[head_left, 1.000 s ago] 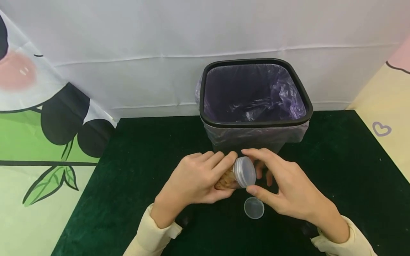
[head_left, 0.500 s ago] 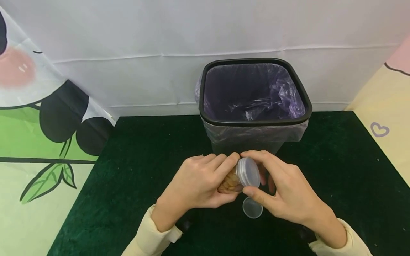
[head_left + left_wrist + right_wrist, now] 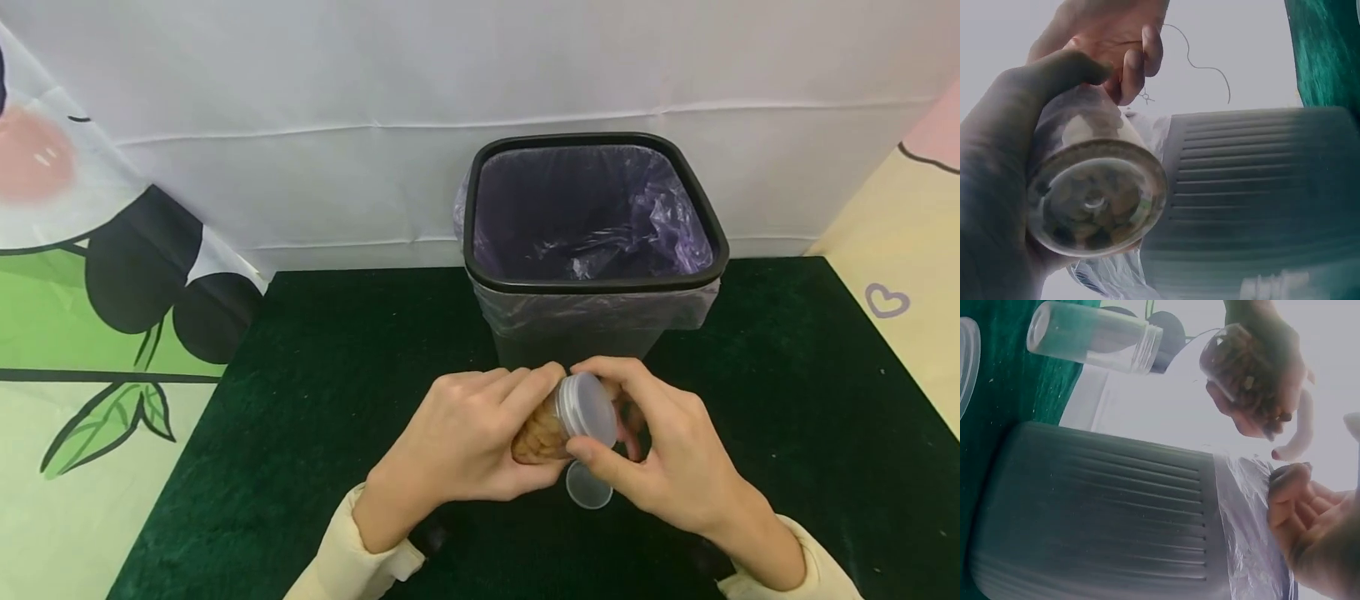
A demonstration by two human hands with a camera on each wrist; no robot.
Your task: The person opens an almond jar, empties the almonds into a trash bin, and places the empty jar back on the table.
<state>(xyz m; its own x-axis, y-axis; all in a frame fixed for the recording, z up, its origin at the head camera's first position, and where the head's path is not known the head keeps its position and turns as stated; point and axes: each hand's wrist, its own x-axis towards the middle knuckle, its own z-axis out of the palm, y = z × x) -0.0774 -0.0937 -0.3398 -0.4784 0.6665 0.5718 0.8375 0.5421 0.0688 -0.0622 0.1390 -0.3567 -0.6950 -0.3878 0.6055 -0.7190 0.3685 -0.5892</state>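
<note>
My left hand point(image 3: 468, 433) grips a clear jar point(image 3: 537, 435) of yellow-brown pieces, tilted so its lid faces right. The translucent lid point(image 3: 595, 410) sits on the jar's mouth. Around its rim curl the thumb and forefinger of my right hand point(image 3: 663, 454); the other fingers are partly behind it. In the left wrist view, the jar's round base point(image 3: 1094, 206) faces the camera, with the pieces visible through it. Below the hands, a clear round lid point(image 3: 589, 487) lies on the green cloth. The right wrist view also shows an open, see-through jar point(image 3: 1094, 337) standing upright.
Just beyond the hands stands a dark bin point(image 3: 577, 342) with a black rim and a purple plastic liner point(image 3: 592, 212). Dark green cloth point(image 3: 337, 350) covers the table. A white sheet point(image 3: 300, 83) hangs behind, with printed cloth on both sides.
Both hands and the held jar have shifted slightly toward me, and the jar a little right. My right thumb has slid left along the lid's edge. The lid remains on the jar.
</note>
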